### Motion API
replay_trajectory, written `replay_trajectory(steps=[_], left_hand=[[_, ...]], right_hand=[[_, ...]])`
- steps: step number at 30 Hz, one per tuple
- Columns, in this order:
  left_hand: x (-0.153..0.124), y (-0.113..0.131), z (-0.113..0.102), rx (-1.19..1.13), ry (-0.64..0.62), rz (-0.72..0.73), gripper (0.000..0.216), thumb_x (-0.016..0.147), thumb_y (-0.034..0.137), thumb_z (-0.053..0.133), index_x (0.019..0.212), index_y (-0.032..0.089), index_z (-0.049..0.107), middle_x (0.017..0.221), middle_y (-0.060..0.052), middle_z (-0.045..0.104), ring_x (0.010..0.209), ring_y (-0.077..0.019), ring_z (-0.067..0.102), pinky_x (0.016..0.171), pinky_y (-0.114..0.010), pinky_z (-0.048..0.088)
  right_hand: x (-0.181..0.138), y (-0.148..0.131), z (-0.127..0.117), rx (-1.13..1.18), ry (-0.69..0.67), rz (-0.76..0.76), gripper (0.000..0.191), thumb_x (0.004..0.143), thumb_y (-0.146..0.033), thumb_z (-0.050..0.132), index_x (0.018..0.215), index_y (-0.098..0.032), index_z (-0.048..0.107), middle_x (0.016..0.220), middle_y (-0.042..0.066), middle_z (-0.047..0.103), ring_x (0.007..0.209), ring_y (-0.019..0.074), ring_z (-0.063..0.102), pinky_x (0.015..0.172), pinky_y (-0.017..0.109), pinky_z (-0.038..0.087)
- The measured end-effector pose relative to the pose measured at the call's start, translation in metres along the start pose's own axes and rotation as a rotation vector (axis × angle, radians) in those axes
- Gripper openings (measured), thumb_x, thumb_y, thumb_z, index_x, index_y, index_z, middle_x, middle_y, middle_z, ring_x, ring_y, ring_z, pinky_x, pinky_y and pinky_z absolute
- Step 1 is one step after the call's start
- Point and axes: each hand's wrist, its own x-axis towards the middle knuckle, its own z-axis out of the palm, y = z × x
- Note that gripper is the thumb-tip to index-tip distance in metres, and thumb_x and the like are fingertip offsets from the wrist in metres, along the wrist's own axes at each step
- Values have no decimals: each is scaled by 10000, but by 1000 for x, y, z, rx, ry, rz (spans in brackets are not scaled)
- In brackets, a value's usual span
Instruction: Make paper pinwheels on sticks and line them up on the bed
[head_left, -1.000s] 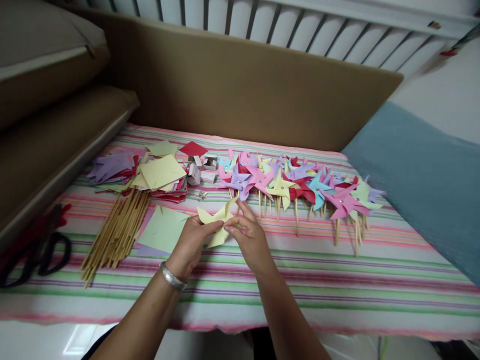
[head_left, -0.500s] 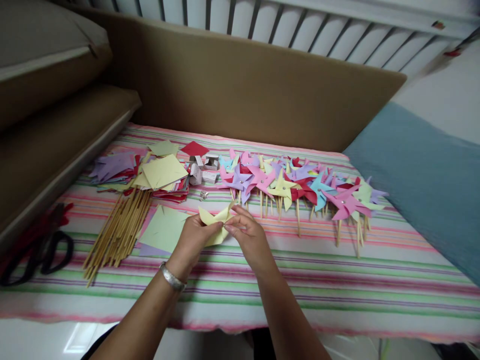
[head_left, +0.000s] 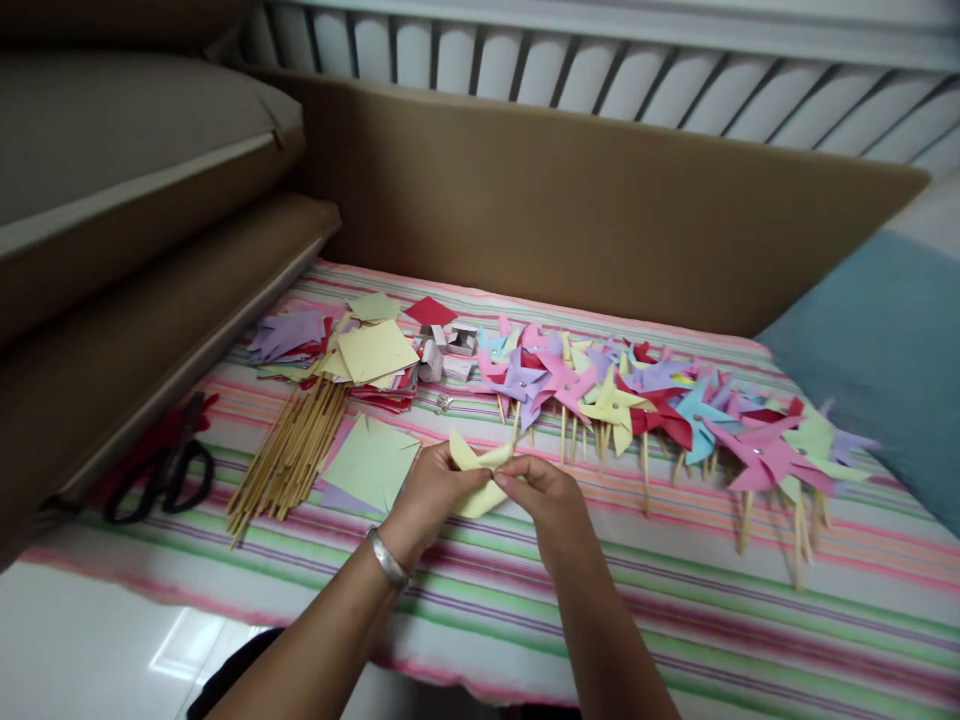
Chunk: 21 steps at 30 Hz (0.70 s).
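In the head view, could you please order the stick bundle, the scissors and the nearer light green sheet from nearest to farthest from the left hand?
From the left hand:
1. Light green sheet: just to its left.
2. Stick bundle: farther left, past the sheet.
3. Scissors: farthest left, beyond the sticks.

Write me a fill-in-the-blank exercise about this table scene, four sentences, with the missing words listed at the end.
1. The left hand and right hand meet at a folded paper piece coloured pale ____.
2. The hand nearer the silver bracelet is the ____ one.
3. The scissors have ____ handles.
4. The pinwheels are to the ____ of the loose wooden sticks.

Missing words: yellow; left; black; right.
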Motion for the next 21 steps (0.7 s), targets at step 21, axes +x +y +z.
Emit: replay_trajectory(steps=[21], left_hand=[[-7,4,3,-125,-52,-68,221,575,221,726,751,92,695,657,-31,651,555,-117,546,559,-229,408]], right_hand=[[3,4,4,95,45,33,200,537,-300,771,602,-180,625,581,-12,638,543,136,529,550,258,395]])
